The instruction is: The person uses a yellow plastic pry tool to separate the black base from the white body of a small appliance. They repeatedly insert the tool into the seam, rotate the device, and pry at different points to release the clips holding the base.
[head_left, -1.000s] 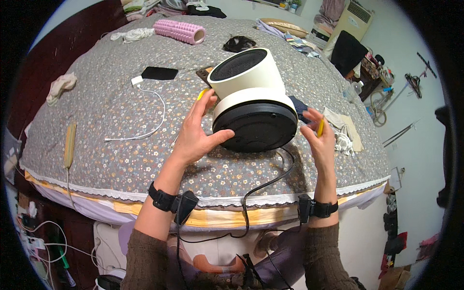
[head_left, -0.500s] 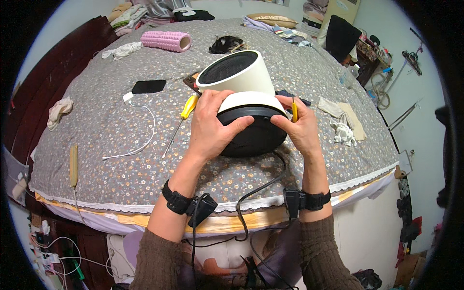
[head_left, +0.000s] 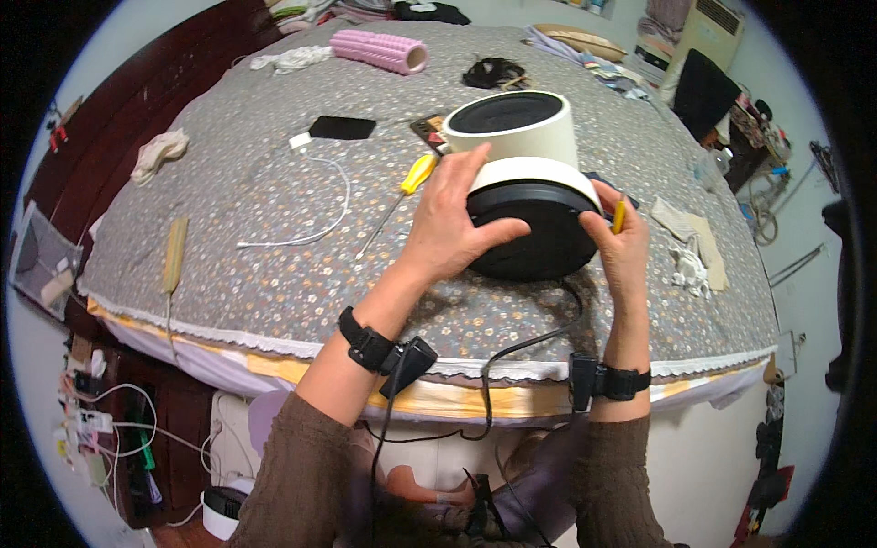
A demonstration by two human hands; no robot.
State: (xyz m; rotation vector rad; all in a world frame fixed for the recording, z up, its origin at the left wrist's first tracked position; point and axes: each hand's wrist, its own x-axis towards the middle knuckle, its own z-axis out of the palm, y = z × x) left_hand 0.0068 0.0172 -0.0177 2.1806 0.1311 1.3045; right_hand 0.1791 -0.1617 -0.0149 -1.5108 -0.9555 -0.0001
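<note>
A white, round-bodied appliance [head_left: 548, 144] with a dark mesh face lies tipped over on the bed, its black round underside [head_left: 534, 233] turned toward me. My left hand [head_left: 446, 224] grips the left side of its white base ring, thumb stretched over the black underside. On the right, my right hand [head_left: 626, 251] holds the base's edge with its thumb. A slim yellow piece [head_left: 619, 216], maybe a small tool's handle, is tucked in the fingers of that same hand. From the underside a black cord [head_left: 534, 340] trails over the bed's edge. A yellow-handled screwdriver [head_left: 418, 173] lies left of the appliance.
The flowered bedspread [head_left: 301, 283] carries a black phone-like slab [head_left: 343, 128], a white charger cable [head_left: 347, 196], a pink foam roller [head_left: 379, 51], a dark hairy bundle [head_left: 493, 73] and pale cloths [head_left: 690, 237]. A yellowish stick with a cord [head_left: 175, 256] lies at the left.
The view has shifted, so the bed and its things sit further right in the picture. More of the black underside faces me. Both hands stay at the base.
</note>
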